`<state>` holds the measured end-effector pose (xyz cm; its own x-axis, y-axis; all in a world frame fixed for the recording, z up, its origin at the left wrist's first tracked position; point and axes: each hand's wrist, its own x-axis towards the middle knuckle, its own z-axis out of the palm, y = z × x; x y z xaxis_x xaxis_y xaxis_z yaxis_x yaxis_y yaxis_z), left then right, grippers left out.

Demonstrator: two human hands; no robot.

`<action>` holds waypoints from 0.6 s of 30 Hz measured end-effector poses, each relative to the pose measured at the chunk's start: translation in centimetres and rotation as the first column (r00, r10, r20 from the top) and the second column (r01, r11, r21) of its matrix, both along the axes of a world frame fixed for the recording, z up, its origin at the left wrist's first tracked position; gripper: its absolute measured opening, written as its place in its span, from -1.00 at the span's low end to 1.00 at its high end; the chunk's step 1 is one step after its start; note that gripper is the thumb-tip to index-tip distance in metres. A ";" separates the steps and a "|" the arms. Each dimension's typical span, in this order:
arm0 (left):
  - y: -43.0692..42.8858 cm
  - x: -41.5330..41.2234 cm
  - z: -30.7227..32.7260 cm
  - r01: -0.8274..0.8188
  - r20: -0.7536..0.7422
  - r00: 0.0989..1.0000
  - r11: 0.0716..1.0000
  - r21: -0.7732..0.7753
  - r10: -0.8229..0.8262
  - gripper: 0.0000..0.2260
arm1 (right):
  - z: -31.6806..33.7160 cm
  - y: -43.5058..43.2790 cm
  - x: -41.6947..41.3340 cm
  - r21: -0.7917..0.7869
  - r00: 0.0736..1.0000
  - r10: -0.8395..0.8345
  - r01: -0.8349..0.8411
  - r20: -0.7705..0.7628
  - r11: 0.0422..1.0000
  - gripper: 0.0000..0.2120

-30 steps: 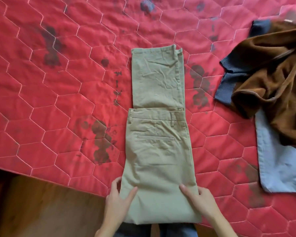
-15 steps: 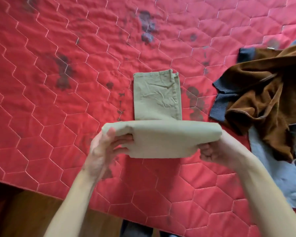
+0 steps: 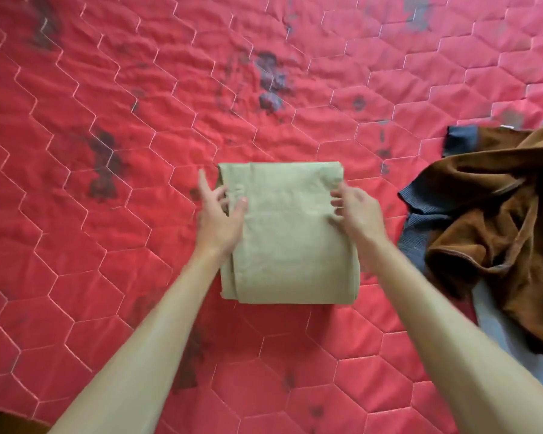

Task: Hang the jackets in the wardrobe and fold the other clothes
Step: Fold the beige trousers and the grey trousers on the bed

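Note:
Khaki trousers (image 3: 292,245) lie folded into a compact rectangle in the middle of the red quilted bed cover (image 3: 107,277). My left hand (image 3: 218,220) is at the bundle's left edge, fingers spread and pointing away from me, thumb lying on the fabric. My right hand (image 3: 358,211) rests on the upper right part of the bundle with loosely bent, blurred fingers. A crumpled brown jacket (image 3: 499,220) with dark blue ribbed cuffs lies at the right, apart from the trousers.
A light blue garment (image 3: 489,308) lies partly under the brown jacket at the right edge. The cover carries dark stains. A dark strip of floor (image 3: 0,424) shows at the bottom left corner, past the bed's near edge.
The near half of the trousers was lifted by both hands and folded away from me over the far half. The bundle now lies flat and my fingers have loosened on it.

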<state>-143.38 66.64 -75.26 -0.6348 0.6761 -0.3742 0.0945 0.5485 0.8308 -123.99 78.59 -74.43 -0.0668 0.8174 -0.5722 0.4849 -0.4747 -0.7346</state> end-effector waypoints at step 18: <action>-3.5 5.8 -8.3 -0.001 -0.468 0.856 0.906 -0.422 -0.218 -0.25 | -9.0 -6.2 2.8 0.126 0.735 0.343 -0.500 0.585 0.857 -0.13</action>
<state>-137.54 63.12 -83.60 -0.7372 0.6156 -0.2786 0.5097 0.7773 0.3689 -121.15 72.38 -83.46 -0.1955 0.8977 -0.3950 0.9302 0.0422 -0.3646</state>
